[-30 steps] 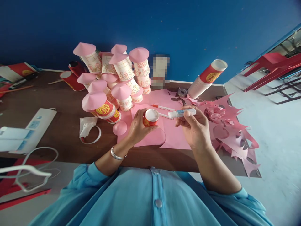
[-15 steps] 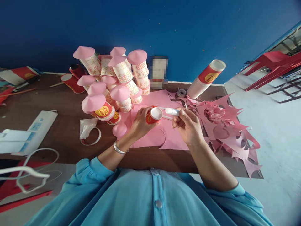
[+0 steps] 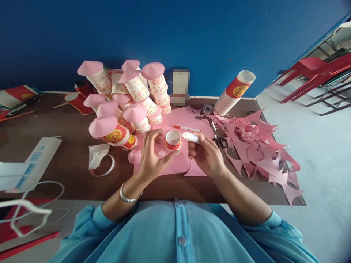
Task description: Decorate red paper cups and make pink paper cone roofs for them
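A short red and white paper cup stands on the pink paper, with its open side up. My left hand is open just left of the cup, thumb and fingers spread and apart from it. A small pale round piece lies by the left thumb. Between the thumb and fingers of my right hand is a white glue stick, pointing left, close to the cup's rim. Behind the cup lies a red and white marker, and black-handled scissors are right of it.
Decorated paper-cup towers with pink cone roofs crowd the back left. A tape roll and a cup stack stand at the back right. Pink scraps cover the right side; a torn cup rim lies left.
My left hand has let go of the cup, which now stands on the pink paper, and its fingers have spread. My right hand still holds the glue stick, slightly lower and further left.
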The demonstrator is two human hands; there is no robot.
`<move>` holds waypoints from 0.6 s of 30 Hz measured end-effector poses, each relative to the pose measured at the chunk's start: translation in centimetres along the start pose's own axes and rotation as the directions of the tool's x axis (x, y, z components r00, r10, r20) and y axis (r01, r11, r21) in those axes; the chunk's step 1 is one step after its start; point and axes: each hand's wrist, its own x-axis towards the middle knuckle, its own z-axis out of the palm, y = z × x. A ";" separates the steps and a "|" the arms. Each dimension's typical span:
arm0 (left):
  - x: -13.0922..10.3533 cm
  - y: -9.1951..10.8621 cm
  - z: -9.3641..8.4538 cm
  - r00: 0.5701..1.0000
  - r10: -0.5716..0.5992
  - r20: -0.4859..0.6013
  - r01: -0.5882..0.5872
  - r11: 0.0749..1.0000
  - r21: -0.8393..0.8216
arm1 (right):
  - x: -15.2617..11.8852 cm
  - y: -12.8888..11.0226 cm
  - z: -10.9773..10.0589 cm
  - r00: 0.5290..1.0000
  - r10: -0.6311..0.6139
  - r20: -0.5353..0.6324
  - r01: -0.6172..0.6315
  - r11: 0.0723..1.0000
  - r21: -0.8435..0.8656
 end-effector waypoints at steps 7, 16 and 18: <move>0.2 2.4 0.3 0.984 -0.107 0.144 0.146 0.944 -0.297 | -1.3 1.9 1.4 0.987 0.114 0.117 -0.118 0.993 0.030; -0.7 2.4 0.8 0.930 -0.343 0.131 0.362 0.796 -0.484 | -1.4 2.9 0.1 0.986 -0.143 0.090 0.161 0.960 -0.230; -0.8 2.6 0.7 0.889 -0.428 0.163 0.442 0.709 -0.549 | -1.4 2.9 0.0 0.968 -0.239 0.082 0.253 0.923 -0.291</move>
